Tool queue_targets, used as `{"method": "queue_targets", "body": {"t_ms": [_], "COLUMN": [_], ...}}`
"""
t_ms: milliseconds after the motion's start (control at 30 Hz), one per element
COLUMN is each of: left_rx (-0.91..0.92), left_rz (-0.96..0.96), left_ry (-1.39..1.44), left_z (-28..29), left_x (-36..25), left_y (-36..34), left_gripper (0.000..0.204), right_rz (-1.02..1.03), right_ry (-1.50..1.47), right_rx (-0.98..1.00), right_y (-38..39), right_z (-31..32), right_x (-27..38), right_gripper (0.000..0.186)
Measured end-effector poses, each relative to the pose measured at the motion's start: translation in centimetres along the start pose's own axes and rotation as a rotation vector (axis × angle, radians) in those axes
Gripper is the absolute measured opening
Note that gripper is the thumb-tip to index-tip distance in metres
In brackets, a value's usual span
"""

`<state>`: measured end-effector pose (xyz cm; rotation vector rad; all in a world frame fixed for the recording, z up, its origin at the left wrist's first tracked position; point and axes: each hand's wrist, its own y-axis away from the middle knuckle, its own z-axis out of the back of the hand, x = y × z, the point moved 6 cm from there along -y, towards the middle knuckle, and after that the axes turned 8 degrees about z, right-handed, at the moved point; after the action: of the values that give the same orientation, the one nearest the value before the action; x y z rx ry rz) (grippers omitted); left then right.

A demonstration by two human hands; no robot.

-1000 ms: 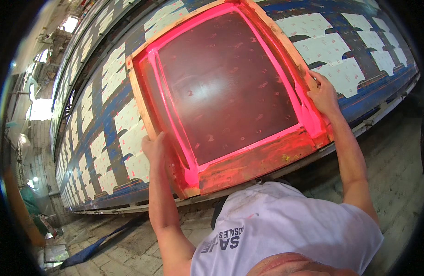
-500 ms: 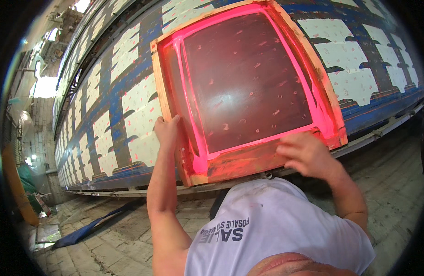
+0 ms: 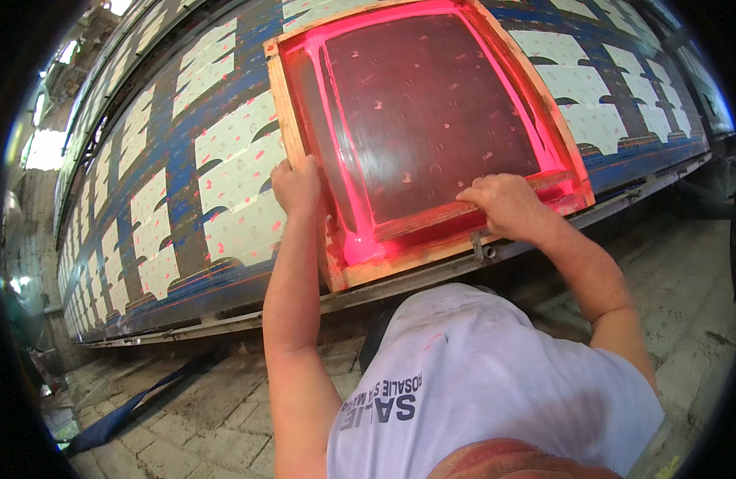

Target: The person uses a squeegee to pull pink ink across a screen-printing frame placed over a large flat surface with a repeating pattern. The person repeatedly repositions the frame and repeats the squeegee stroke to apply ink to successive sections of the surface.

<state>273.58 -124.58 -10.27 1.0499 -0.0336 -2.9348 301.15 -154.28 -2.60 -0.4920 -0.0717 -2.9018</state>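
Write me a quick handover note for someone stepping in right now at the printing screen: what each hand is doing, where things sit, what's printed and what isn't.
Left hand: gripping the left side of the wooden screen frame, holding it down on the long table.
Right hand: resting on the squeegee bar, which lies at the near end inside the frame, in red ink.
Screen mesh: coated dark red, with ink pooled along the near and left inner edges.
Fabric: blue and white pattern runs along the table; red flecks already show on the panels to the left.
Left: I cannot tell whether this position's pull is finished; check before lifting the frame.
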Motion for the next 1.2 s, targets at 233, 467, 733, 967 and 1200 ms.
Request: {"method": "queue_targets", "body": {"t_ms": [233, 467, 733, 967, 1200], "left_rx": [-0.017, 0.007, -0.065, -0.059, -0.056], "left_rz": [-0.010, -0.013, -0.068, 0.005, 0.043], "left_ry": [-0.076, -0.063, -0.083, -0.108, -0.129], "left_z": [-0.1, -0.5, -0.3, -0.1, -0.5], "left_x": [0.1, 0.4, 0.0, -0.3, 0.0], "left_y": [-0.3, -0.2, -0.2, 0.1, 0.1], "left_gripper": [0.053, 0.052, 0.052, 0.048, 0.045], "right_rz": [-0.010, 0.054, 0.104, 0.150, 0.092], "right_ry": [0.044, 0.154, 0.205, 0.260, 0.281], "right_rx": [0.009, -0.248, -0.299, -0.333, -0.302], "right_y": [2.8, 1.7, -9.6, -22.5, -34.1], "right_z": [-1.8, -2.5, -1.2, 1.4, 3.7], "right_x": [1.5, 1.6, -7.7, -17.6, -26.8], "right_gripper": [0.040, 0.051, 0.050, 0.030, 0.038]}}
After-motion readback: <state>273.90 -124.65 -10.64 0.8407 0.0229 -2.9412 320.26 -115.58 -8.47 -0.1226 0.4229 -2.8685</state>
